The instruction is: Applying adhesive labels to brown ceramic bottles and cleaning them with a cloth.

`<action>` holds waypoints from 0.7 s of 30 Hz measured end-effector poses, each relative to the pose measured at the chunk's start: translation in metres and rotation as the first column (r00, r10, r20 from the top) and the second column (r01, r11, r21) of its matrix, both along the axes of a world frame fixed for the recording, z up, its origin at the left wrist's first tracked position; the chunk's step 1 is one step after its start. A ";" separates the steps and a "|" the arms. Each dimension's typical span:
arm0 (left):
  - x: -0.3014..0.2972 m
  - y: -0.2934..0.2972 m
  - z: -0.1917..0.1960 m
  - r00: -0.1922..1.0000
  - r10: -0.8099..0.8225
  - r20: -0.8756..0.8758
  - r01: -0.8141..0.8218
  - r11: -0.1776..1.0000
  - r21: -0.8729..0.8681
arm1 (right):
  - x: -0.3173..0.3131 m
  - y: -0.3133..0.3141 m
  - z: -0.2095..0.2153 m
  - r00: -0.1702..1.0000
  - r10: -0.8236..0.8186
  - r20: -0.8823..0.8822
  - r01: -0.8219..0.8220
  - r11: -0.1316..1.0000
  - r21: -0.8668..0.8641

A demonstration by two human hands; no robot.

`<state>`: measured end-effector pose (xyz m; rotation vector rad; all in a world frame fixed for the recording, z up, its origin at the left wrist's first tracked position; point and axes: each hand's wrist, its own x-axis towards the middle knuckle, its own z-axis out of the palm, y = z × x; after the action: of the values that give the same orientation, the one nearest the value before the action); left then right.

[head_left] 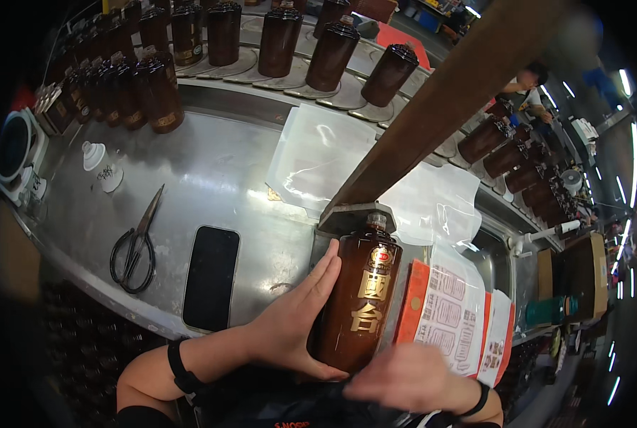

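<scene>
Cradling a glossy brown bottle (360,299) from its left side, the left hand (301,324) grasps it at lower centre, fingers nearly straight, thumb across the base. Right of the base, the right hand (404,378) is blurred and curled, palm down; whether it grips anything cannot be told. Both wrists wear dark bands. Large gold characters run down the bottle's front beneath a red and gold emblem; its short neck is clear. Printed sheets (443,307) with dense small text and red-orange edges lie at lower right. Left of the hands, a black-screened phone (211,279) and black-handled scissors (139,250) rest on the scuffed metal worktop (211,171). Translucent plastic sheets (325,153) spread beyond the bottle, behind a slanting brown post (440,107). Farther off, more brown bottles (330,57) stand on rounded plates across the top.
</scene>
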<state>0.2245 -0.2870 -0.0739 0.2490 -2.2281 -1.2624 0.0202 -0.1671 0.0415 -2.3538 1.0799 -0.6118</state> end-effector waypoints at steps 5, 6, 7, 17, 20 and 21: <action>0.007 -0.001 0.002 0.999 0.029 0.028 -0.029 0.999 -0.025 | -0.034 -0.070 0.010 0.725 -0.684 -0.078 0.652 0.719 -0.243; 0.008 -0.001 0.001 0.999 0.037 0.023 -0.037 0.999 -0.008 | -0.029 -0.067 0.012 0.904 -0.419 -0.082 0.400 0.899 -0.180; 0.007 0.000 0.002 0.999 0.043 0.019 -0.043 0.999 -0.011 | -0.016 -0.057 0.012 0.974 -0.223 -0.043 0.220 0.973 -0.064; 0.013 0.002 0.005 0.995 0.094 0.022 -0.093 0.995 -0.040 | -0.009 -0.089 0.025 0.899 -0.416 -0.135 0.424 0.905 0.032; 0.016 0.002 0.007 0.990 0.135 0.034 -0.132 0.987 -0.087 | -0.006 -0.077 0.017 0.891 -0.349 -0.290 0.222 0.893 -0.392; 0.011 0.001 0.009 0.994 0.108 0.007 -0.108 0.991 -0.074 | 0.003 -0.055 0.007 0.929 -0.210 -0.304 0.070 0.908 -0.413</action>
<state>0.2357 -0.2863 -0.0650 0.3443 -2.2336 -1.1222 0.0232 -0.2226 0.0483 -2.8301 1.4010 -0.5201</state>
